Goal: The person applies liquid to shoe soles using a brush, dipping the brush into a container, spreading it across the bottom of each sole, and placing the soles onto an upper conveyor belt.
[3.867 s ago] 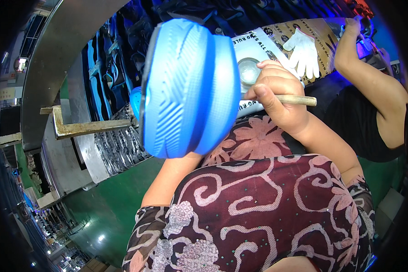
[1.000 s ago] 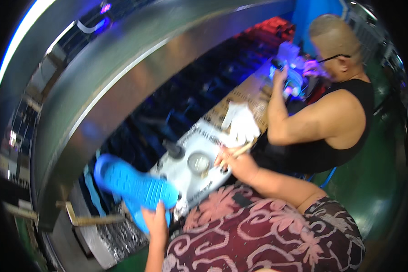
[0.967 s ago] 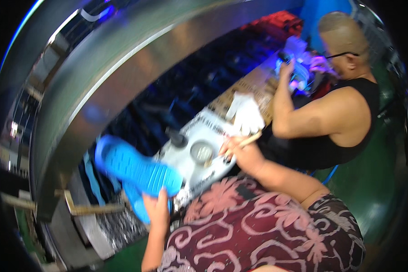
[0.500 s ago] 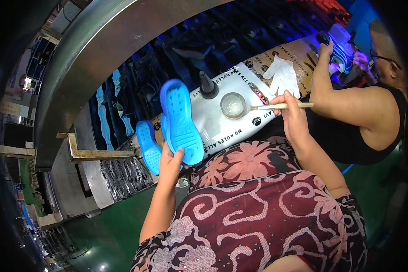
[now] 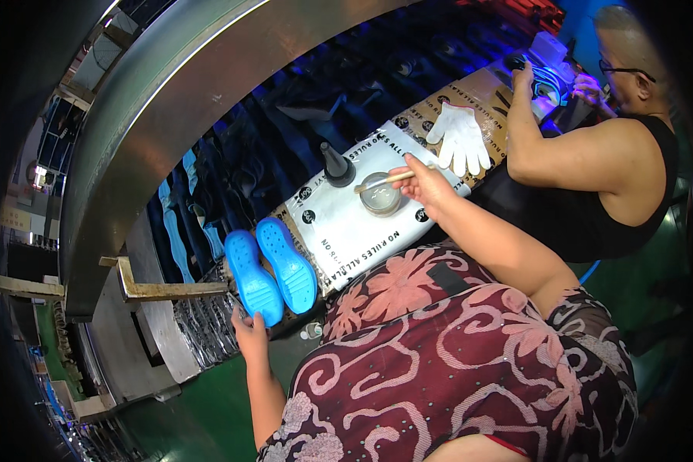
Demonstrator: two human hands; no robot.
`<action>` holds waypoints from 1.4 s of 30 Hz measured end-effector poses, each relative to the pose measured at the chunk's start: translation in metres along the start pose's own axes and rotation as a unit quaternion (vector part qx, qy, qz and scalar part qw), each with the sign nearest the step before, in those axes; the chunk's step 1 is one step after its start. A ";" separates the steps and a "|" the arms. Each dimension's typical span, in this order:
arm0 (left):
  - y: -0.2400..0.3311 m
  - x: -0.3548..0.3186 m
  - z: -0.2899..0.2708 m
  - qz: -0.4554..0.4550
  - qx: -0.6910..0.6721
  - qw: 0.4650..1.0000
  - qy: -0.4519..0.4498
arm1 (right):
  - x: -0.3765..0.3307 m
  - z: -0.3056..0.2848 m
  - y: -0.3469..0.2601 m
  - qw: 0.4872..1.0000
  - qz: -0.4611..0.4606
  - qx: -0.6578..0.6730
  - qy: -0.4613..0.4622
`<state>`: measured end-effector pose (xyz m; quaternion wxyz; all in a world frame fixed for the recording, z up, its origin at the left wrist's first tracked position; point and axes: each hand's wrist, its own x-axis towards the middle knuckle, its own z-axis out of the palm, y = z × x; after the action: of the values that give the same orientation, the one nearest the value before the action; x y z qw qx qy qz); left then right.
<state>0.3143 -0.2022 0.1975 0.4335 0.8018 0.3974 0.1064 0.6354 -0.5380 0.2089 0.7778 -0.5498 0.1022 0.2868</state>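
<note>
Two blue shoe soles lie side by side, tread up, at the left end of the work surface: one sole (image 5: 252, 277) on the left, the other (image 5: 289, 263) beside it. My left hand (image 5: 250, 333) rests at the heel end of the left sole, fingers touching its edge. My right hand (image 5: 426, 185) grips a thin wooden-handled brush (image 5: 385, 180), whose tip lies over a small round bowl (image 5: 379, 194). A dark cone-shaped bottle (image 5: 336, 165) stands just left of the bowl on a white printed sheet (image 5: 350, 231).
A white work glove (image 5: 462, 138) lies on the bench to the right of the bowl. A person in a black sleeveless top (image 5: 593, 169) works at the bench's right end under blue light. A curved metal conveyor hood (image 5: 169, 100) arches behind, with dark shoe parts below it.
The soles went from raised in my left hand to lying flat on the bench. My right hand brought the brush over the bowl. The view swung about.
</note>
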 end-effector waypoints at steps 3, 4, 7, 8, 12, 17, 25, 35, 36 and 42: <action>0.008 -0.011 -0.004 0.103 0.243 0.955 0.139 | 0.014 -0.004 0.010 0.999 0.026 0.024 -0.005; 0.014 -0.012 -0.004 0.109 0.257 0.944 0.174 | 0.022 -0.011 0.016 0.998 0.036 0.039 -0.015; -0.006 0.001 -0.010 0.094 0.126 0.973 0.172 | 0.023 -0.008 0.013 0.999 0.006 0.012 0.030; -0.016 0.007 -0.012 0.062 0.017 0.986 0.156 | 0.025 -0.012 0.015 0.999 -0.015 -0.015 0.039; 0.004 0.016 -0.010 0.163 0.022 0.961 0.223 | 0.039 -0.012 0.031 0.995 -0.035 -0.039 0.079; 0.175 0.019 0.004 0.311 0.015 0.930 0.193 | 0.027 -0.045 0.031 0.974 -0.124 -0.151 0.115; 0.498 0.076 0.086 0.715 0.019 0.697 0.054 | -0.052 -0.074 -0.234 0.737 -0.622 -0.207 0.167; 0.626 0.170 0.200 0.605 0.135 0.783 -0.051 | 0.086 -0.184 -0.520 0.600 -0.524 -0.444 0.410; 0.625 0.174 0.195 0.612 0.167 0.772 -0.040 | 0.096 -0.191 -0.537 0.581 -0.477 -0.483 0.448; 0.626 0.192 0.210 0.571 0.146 0.807 -0.031 | 0.177 -0.238 -0.624 0.653 -0.268 -0.547 0.450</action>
<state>0.8905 -0.3835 0.5256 0.1848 0.9408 -0.1348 0.2503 1.1653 -0.8408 0.5329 0.2380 -0.9410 0.1124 -0.2127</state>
